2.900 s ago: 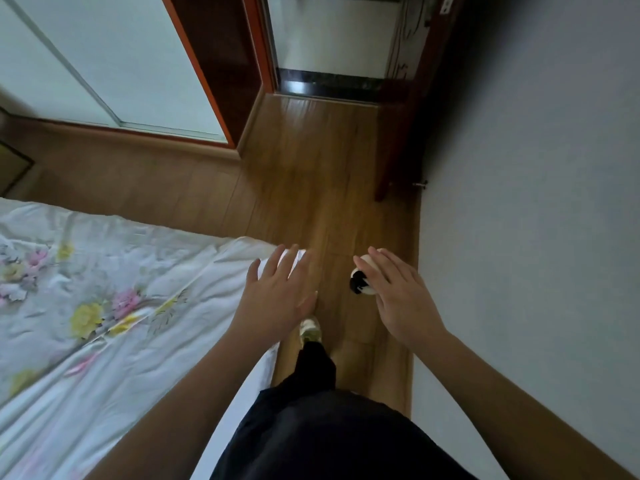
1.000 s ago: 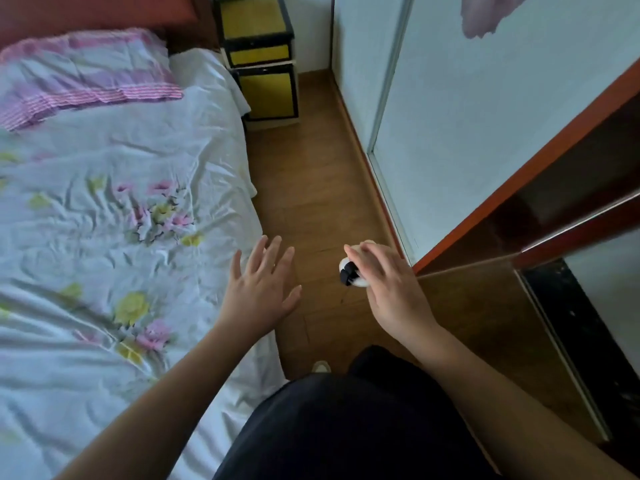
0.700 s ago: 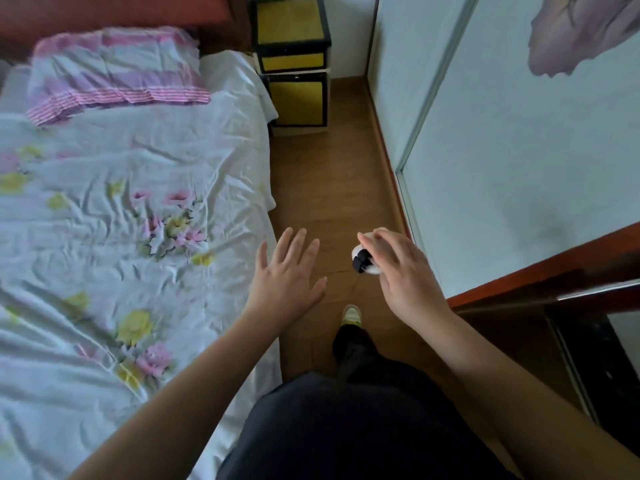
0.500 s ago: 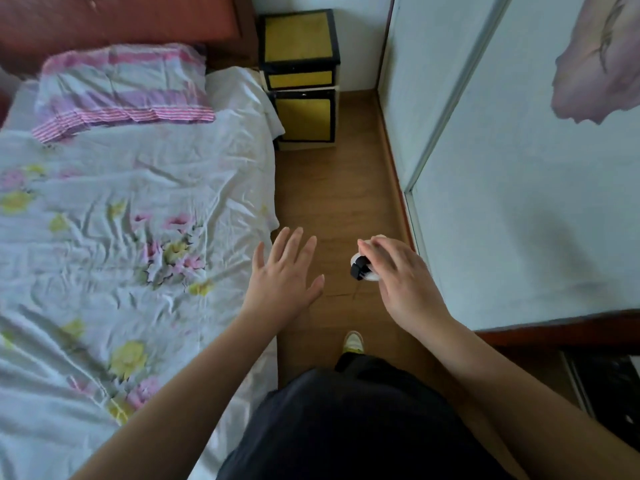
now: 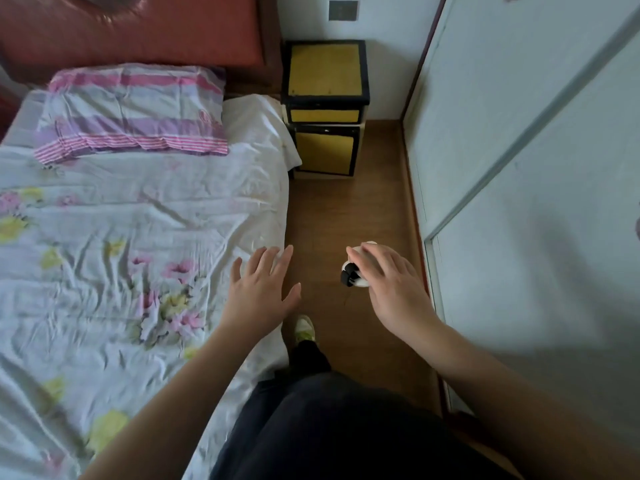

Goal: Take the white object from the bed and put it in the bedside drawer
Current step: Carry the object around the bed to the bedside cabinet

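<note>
My right hand (image 5: 388, 282) is shut on a small white object with a black part (image 5: 351, 277), held over the wooden floor in the aisle. My left hand (image 5: 261, 292) hovers open with spread fingers at the bed's right edge, holding nothing. The bed (image 5: 121, 254) with a flowered white sheet fills the left. The bedside cabinet (image 5: 325, 105), black-framed with yellow panels, stands at the far end of the aisle beside the headboard. Its drawer front (image 5: 323, 116) and the lower panel both look closed.
A striped pink pillow (image 5: 131, 109) lies against the red headboard (image 5: 138, 29). A pale sliding wardrobe door (image 5: 519, 168) lines the right side of the narrow wooden floor aisle (image 5: 349, 209). My foot (image 5: 304, 329) and dark trousers show below.
The view has swung from the doorway round to the bed's head, and the bedside cabinet has come closer and more central. My right hand keeps hold of the white object; my left hand stays open.
</note>
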The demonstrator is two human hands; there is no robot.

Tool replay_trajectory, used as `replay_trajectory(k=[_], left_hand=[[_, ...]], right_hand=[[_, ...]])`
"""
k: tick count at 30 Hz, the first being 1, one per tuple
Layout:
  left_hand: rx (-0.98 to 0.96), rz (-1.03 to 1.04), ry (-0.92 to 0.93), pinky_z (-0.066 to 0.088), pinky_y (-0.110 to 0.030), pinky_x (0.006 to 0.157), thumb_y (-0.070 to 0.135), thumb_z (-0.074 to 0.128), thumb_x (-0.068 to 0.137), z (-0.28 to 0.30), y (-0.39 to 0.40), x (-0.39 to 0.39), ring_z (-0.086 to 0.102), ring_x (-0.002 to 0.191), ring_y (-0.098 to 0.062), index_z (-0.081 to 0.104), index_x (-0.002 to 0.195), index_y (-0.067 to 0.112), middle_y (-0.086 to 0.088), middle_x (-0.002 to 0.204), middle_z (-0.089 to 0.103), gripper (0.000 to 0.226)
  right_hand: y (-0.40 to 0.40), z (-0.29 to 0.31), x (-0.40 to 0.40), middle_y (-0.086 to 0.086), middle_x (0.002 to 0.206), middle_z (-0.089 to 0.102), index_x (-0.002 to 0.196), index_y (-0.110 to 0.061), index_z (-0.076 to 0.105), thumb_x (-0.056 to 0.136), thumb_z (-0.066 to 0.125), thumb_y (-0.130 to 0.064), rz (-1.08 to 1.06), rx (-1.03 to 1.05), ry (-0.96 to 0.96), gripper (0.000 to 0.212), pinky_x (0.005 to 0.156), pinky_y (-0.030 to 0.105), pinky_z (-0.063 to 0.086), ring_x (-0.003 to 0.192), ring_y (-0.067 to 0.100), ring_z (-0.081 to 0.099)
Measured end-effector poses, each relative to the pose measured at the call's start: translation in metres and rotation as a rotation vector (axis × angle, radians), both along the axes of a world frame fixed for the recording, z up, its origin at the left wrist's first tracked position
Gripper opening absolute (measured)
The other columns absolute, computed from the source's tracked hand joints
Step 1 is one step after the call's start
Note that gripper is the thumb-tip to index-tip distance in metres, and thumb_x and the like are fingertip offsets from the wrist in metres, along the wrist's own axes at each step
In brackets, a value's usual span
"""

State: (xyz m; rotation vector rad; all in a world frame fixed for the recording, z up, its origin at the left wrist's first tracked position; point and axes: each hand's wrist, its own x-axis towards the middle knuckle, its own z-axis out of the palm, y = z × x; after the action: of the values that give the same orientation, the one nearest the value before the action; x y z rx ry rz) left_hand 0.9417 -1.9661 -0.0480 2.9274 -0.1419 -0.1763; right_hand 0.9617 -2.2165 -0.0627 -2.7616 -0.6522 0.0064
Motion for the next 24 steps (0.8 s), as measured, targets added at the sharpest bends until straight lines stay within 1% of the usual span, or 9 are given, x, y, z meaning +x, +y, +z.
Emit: replay_trajectory(k=[2,4,7,9,11,14,16,24], left_hand=[[-0.019,-0.006,-0.021,0.03,-0.059,0.11,0.047,0.05,0.09,0.003,0.017,0.034,0.037,0.137,-0.027,0.037,0.147,0.018,-0.006,0.142,0.049,0.065],[-0.014,-0.026,-0.032,0.03,-0.058,0.109,0.047,0.05,0.091,0.007,0.035,0.067,0.038,0.137,-0.027,0.037,0.147,0.018,-0.006,0.142,0.049,0.064],[-0.001,-0.05,-0.042,0.029,-0.056,0.111,0.053,0.041,0.09,0.012,0.061,0.114,0.036,0.139,-0.026,0.035,0.148,0.021,-0.004,0.146,0.047,0.066],[0.011,-0.05,-0.031,0.029,-0.054,0.112,0.056,0.035,0.088,0.014,0.074,0.145,0.033,0.14,-0.024,0.033,0.149,0.022,-0.003,0.149,0.044,0.069],[0.015,-0.052,-0.03,0.029,-0.053,0.112,0.055,0.036,0.089,0.016,0.081,0.173,0.031,0.141,-0.024,0.031,0.149,0.022,-0.003,0.149,0.043,0.069],[-0.004,-0.061,-0.047,0.03,-0.054,0.111,0.05,0.046,0.091,0.019,0.079,0.215,0.032,0.141,-0.026,0.033,0.148,0.021,-0.005,0.148,0.045,0.066],[-0.015,-0.08,-0.051,0.031,-0.055,0.11,0.049,0.049,0.09,0.02,0.071,0.242,0.035,0.139,-0.026,0.035,0.147,0.019,-0.005,0.145,0.046,0.066],[0.024,-0.098,0.047,0.02,-0.053,0.116,0.054,0.04,0.092,-0.001,0.045,0.371,0.022,0.146,-0.023,0.024,0.152,0.024,-0.002,0.155,0.034,0.068]], right_hand=[[0.015,0.004,0.033,0.009,0.141,0.045,0.146,-0.02,0.037,0.085,0.053,-0.005,0.003,0.003,0.001,0.065,0.108,0.044,0.037,0.133,0.028,0.04],[0.03,0.008,0.066,0.009,0.142,0.045,0.146,-0.019,0.039,0.085,0.055,-0.004,-0.002,0.004,-0.002,0.065,0.108,0.045,0.038,0.134,0.028,0.041],[0.048,0.016,0.109,0.01,0.142,0.045,0.146,-0.019,0.039,0.086,0.056,-0.006,-0.017,-0.005,-0.004,0.064,0.109,0.045,0.039,0.133,0.028,0.041],[0.057,0.021,0.134,0.009,0.141,0.045,0.145,-0.019,0.039,0.086,0.052,-0.008,-0.009,0.0,-0.018,0.061,0.109,0.044,0.038,0.133,0.028,0.041],[0.062,0.024,0.156,0.009,0.141,0.045,0.145,-0.019,0.04,0.087,0.046,-0.011,-0.024,0.003,-0.022,0.059,0.109,0.043,0.037,0.133,0.027,0.04],[0.066,0.023,0.193,0.009,0.141,0.046,0.145,-0.019,0.039,0.087,0.046,-0.01,-0.057,0.012,-0.022,0.059,0.108,0.043,0.037,0.132,0.027,0.041],[0.066,0.021,0.221,0.009,0.141,0.046,0.145,-0.019,0.039,0.087,0.046,-0.008,-0.066,0.022,-0.021,0.06,0.108,0.043,0.037,0.132,0.027,0.041],[0.053,0.0,0.359,0.01,0.142,0.044,0.146,-0.018,0.036,0.086,0.041,-0.012,-0.08,0.04,0.04,0.06,0.108,0.043,0.037,0.133,0.027,0.04]])
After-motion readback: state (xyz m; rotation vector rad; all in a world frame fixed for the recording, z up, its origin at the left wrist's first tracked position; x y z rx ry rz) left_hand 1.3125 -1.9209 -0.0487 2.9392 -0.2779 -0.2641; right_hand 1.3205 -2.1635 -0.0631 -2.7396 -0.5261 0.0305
